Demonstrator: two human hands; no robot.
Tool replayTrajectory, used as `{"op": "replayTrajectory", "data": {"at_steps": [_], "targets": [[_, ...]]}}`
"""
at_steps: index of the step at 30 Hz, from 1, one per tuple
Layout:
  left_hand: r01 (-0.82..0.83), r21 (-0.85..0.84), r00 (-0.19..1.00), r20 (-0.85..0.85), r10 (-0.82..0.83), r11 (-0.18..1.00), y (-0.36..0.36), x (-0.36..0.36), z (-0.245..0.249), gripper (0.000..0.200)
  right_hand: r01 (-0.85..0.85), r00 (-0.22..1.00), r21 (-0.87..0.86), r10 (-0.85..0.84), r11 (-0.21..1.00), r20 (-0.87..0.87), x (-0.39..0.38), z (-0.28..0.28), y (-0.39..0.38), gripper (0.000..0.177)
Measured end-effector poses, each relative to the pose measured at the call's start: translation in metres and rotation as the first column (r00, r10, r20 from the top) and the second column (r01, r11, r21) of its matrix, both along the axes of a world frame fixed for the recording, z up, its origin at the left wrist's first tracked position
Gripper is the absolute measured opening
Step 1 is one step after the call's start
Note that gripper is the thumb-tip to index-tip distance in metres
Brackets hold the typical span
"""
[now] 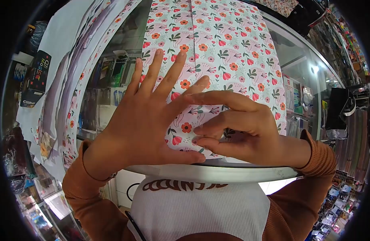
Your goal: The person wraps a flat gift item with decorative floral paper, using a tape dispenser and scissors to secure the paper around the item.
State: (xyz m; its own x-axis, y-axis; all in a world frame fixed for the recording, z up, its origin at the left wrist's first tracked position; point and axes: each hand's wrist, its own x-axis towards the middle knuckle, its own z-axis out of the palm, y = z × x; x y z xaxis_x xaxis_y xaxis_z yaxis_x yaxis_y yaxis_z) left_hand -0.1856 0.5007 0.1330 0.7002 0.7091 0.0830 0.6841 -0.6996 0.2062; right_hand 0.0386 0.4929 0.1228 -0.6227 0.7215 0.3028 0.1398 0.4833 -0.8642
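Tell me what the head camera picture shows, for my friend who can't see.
Two hands press flowery paper onto a glass counter: the left hand lies flat with fingers spread, the right hand bends its fingertips onto the paper's near edge. More patterned sheets lie to the left.

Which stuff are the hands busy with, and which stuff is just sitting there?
In use:
- floral paper
- left hand, pressed flat on it
- right hand, pinching its near edge

Just lying about:
- pile of other sheets on the left
- black box
- shop goods under the glass
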Motion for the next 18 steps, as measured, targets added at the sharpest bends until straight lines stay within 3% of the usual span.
{"op": "replayTrajectory", "data": {"at_steps": [18], "targets": [[-0.02, 0.021, 0.998, -0.062, 0.021, 1.0, -0.001, 0.003, 0.002, 0.107, -0.132, 0.977, 0.453, 0.038, 0.882, 0.211, 0.001, 0.008, -0.009, 0.016]]}}
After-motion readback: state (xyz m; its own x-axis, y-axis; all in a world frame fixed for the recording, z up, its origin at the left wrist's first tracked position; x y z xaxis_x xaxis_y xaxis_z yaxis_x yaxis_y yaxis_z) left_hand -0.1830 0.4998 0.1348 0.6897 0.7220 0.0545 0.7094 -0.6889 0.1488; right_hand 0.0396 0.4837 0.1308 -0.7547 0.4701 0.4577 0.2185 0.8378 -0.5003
